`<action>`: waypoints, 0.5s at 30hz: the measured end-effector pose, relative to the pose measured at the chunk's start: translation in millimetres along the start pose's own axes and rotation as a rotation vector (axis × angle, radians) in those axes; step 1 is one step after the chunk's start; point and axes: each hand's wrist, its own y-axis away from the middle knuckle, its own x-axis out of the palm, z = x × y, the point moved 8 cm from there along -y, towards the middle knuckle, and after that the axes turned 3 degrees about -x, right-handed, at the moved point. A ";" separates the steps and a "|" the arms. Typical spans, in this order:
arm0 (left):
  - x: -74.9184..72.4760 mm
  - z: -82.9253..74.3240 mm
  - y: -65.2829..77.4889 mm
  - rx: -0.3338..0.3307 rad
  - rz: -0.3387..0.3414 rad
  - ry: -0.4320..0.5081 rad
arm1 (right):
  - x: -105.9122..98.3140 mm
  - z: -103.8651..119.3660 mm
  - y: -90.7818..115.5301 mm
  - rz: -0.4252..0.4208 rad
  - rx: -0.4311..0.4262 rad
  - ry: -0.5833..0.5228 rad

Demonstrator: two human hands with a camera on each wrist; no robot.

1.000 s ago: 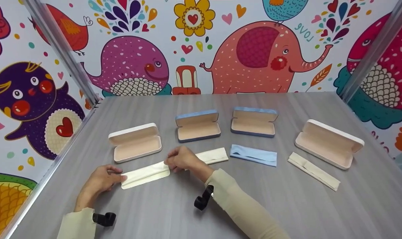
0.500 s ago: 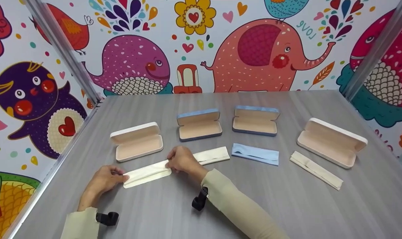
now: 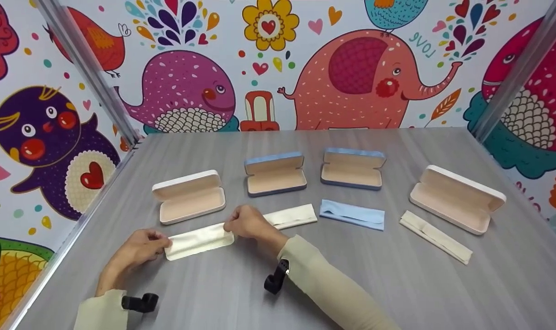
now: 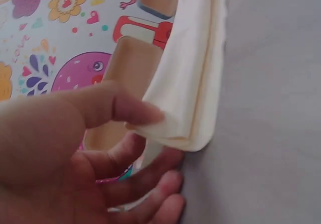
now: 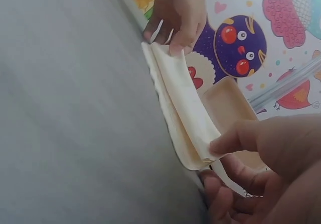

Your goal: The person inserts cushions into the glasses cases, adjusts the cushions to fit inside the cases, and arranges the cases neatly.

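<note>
A cream cloth (image 3: 199,241), folded into a long strip, lies between my two hands in the head view. My left hand (image 3: 138,250) pinches its left end between thumb and fingers; the left wrist view shows the thumb on top of the cloth (image 4: 183,78). At the other end my right hand (image 3: 252,224) pinches the far corner, thumb uppermost in the right wrist view. One long edge of the cloth (image 5: 183,103) sticks out flat past the folded part. Just behind it stands an open white glasses case (image 3: 191,204) with a peach lining.
Two open blue glasses cases (image 3: 276,181) (image 3: 352,176) stand at the middle back, and another white case (image 3: 452,201) at the right. Folded cloths lie before them: a cream one (image 3: 296,216), a blue one (image 3: 351,214) and a beige one (image 3: 436,237).
Both hands have shifted slightly left with the cream cloth between them. Its folded part looks wider, and the flat strip along the front edge narrower. The cases and other cloths stay put.
</note>
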 end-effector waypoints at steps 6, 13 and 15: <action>-1.9 6.1 -0.4 0.046 0.120 0.195 | 6.3 1.6 -2.4 0.043 0.043 -0.179; 2.4 11.8 -8.2 0.030 0.157 0.430 | 7.7 -1.8 -10.6 0.024 0.054 -0.339; 0.6 12.9 -9.7 0.024 0.130 0.464 | 7.8 -2.3 -13.7 0.025 0.045 -0.359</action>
